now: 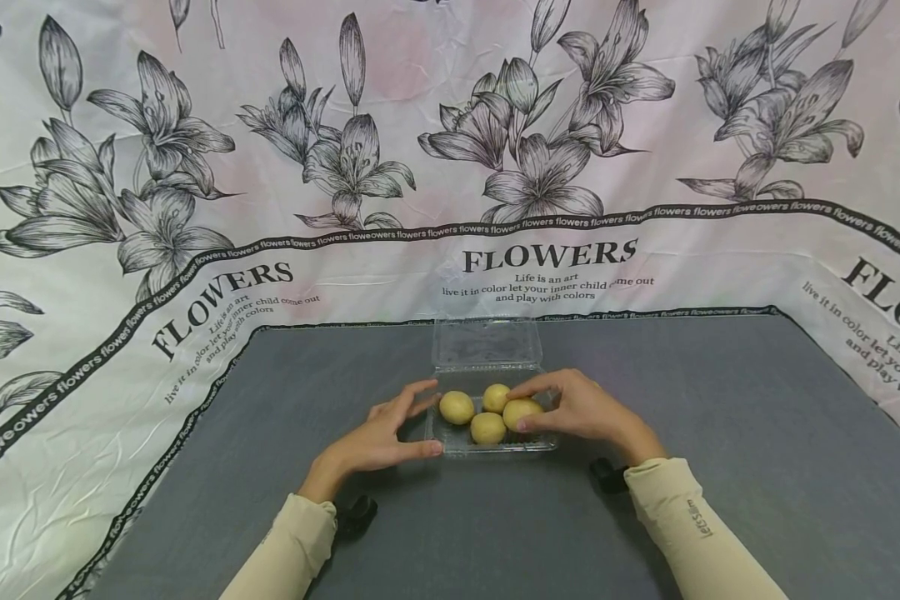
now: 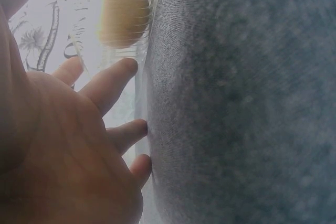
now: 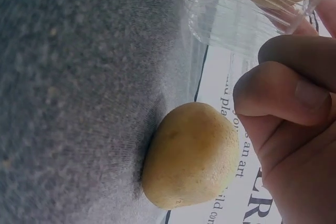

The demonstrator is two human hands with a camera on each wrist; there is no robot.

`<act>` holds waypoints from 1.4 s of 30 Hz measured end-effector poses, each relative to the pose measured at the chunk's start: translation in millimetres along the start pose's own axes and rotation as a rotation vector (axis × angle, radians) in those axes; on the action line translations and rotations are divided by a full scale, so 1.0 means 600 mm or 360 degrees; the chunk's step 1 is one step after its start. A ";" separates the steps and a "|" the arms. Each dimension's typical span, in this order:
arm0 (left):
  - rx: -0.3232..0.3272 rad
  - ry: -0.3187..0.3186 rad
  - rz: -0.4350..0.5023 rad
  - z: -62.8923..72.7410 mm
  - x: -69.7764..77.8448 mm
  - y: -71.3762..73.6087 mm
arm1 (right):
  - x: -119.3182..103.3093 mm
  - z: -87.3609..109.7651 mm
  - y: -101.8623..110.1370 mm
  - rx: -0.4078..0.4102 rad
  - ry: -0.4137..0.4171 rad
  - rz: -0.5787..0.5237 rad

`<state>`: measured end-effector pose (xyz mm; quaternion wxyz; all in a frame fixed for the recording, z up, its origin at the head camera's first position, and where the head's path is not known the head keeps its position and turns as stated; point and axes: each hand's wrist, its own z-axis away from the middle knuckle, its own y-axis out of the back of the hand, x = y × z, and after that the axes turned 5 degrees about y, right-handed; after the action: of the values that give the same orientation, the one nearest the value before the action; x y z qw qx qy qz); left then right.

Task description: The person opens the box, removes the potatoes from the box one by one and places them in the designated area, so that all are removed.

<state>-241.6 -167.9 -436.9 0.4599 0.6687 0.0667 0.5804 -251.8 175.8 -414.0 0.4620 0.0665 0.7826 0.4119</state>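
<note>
A clear plastic clamshell box (image 1: pixel 461 451) sits on the grey table with its lid (image 1: pixel 487 343) folded back. Several yellowish potatoes (image 1: pixel 457 407) lie in it. My right hand (image 1: pixel 588 408) grips the rightmost potato (image 1: pixel 521 412) between thumb and fingers, at the right side of the box. Beside that hand, another potato (image 3: pixel 191 156) rests on the table in the right wrist view; the hand mostly hides it in the head view. My left hand (image 1: pixel 378 433) is spread at the box's left side, thumb at the front corner, fingers straight along the wall.
The grey cloth tabletop (image 1: pixel 450 533) extends around the box. Behind and at both sides hangs a white curtain (image 1: pixel 390 275) printed with flowers and lettering. A black strap (image 1: pixel 356 517) is at the left wrist, and another black strap (image 1: pixel 607 475) at the right.
</note>
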 end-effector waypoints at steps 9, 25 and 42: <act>0.0000 0.0009 0.0003 0.000 0.000 0.000 | -0.004 0.002 0.011 0.0056 -0.0030 -0.0194; -0.0002 0.0006 -0.0004 0.000 0.003 0.000 | -0.007 0.013 0.039 0.0136 -0.0055 -0.0208; -0.0004 0.0014 0.0009 0.003 0.006 -0.001 | 0.012 0.048 0.092 0.0304 -0.0216 -0.0094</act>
<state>-238.9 -166.1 -434.8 0.4587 0.6657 0.0662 0.5848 -249.0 231.9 -386.8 0.5173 0.1148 0.7869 0.3163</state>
